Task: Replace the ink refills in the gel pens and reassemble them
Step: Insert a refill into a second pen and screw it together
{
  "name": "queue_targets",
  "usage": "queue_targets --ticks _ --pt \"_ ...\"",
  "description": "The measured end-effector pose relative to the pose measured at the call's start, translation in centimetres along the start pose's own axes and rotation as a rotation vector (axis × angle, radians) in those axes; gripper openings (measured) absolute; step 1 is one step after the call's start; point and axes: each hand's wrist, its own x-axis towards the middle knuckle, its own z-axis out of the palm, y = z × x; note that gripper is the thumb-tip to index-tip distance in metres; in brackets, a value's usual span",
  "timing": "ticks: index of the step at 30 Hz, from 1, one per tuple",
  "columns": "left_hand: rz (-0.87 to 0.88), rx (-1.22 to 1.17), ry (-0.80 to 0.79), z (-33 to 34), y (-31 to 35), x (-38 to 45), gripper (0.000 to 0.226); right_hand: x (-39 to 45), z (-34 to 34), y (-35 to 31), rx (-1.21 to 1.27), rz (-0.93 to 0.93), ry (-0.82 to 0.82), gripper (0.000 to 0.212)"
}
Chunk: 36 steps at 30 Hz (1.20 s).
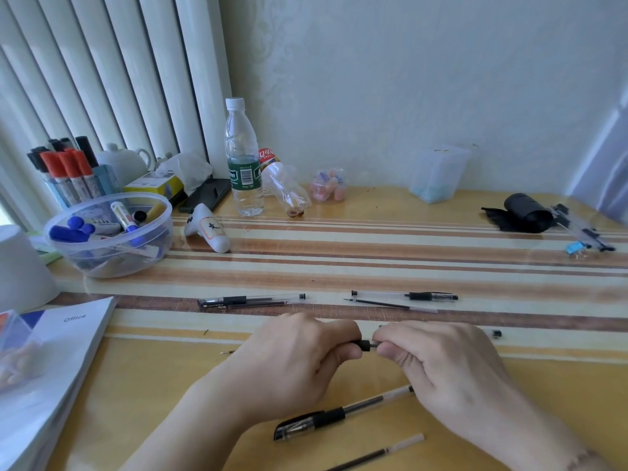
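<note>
Both hands meet at the centre of the view, just above the surface (339,260). The left hand (292,362) is closed around one end of a gel pen (365,345), of which only a short black grip section shows in the gap between the two fists. The right hand (441,365) pinches the other end with thumb and forefinger. Holding the pen level with one fist on each half looks like a twist or pull at the joint, so I judge the step to be unscrewing or rejoining the tip section; which of the two cannot be told.

At 6 o'clock from the hands a capped pen (339,414) lies slanted, with a loose refill (377,452) just below it, near enough to be the next pair. At 12 o'clock a clear pen (404,295) lies with another refill (390,304) just beside it, and at 11 o'clock a third pen (251,300) rests along a brown stripe. Laying each pen next to a refill seems meant to keep pairs sorted.

A clear barrel end (494,333) shows at 3 o'clock, behind the right hand; I cannot tell whether it belongs to the held pen. At 10 o'clock, well apart, sit a bowl of markers (108,232) and a water bottle (243,158), out of the working space
</note>
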Motion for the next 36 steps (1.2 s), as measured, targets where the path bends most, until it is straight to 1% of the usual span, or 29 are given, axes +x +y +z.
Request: queue_targets --ticks 6,10,14,16,18,21,23,26,27,29,31,32,36 --pt "0.013 -0.07 -0.027 -0.2 0.0 0.1 0.022 0.2 -0.5 0.1 -0.007 -0.056 0.024 0.027" --pt "-0.018 -0.128 -0.028 -0.3 -0.3 0.0 0.02 0.1 -0.8 0.1 -0.021 -0.067 0.026 0.028" --pt "-0.024 -0.08 0.073 -0.2 -0.5 0.1 0.026 0.0 -0.8 0.6 0.039 0.029 0.079 0.034" --pt "-0.032 -0.12 0.124 -0.5 -0.5 0.2 0.027 -0.2 -1.0 1.3 0.106 0.096 0.097 0.036" --pt "-0.031 -0.176 0.168 -0.7 -0.3 0.2 0.025 -0.3 -1.1 1.6 0.148 0.123 0.084 0.036" --pt "-0.039 -0.267 0.2 -0.7 0.0 0.4 0.026 -0.1 -1.2 1.2 0.201 0.106 0.101 0.031" --pt "-0.047 -0.324 0.22 -0.7 0.3 0.4 0.031 0.0 -1.0 0.8 0.242 0.116 0.17 0.027" --pt "-0.075 -0.386 0.242 -0.4 0.4 0.5 0.037 0.0 -1.0 0.5 0.256 0.127 0.253 0.012" --pt "-0.092 -0.405 0.252 -0.4 0.3 0.5 0.039 -0.1 -1.0 0.3 0.28 0.121 0.248 0.013" --pt "-0.116 -0.437 0.28 -0.3 0.2 0.6 0.044 -0.1 -1.1 -0.1 0.333 0.112 0.178 0.028" --pt "-0.126 -0.464 0.297 -0.4 0.0 0.6 0.048 -0.1 -0.9 -0.1 0.298 0.091 0.139 0.037" --pt "-0.133 -0.473 0.297 -0.4 0.0 0.5 0.05 0.0 -0.9 0.0 0.259 0.077 0.146 0.037" --pt "-0.192 -0.532 0.263 -0.5 0.1 0.5 0.043 0.2 -0.8 0.1 0.19 0.099 0.216 0.021"
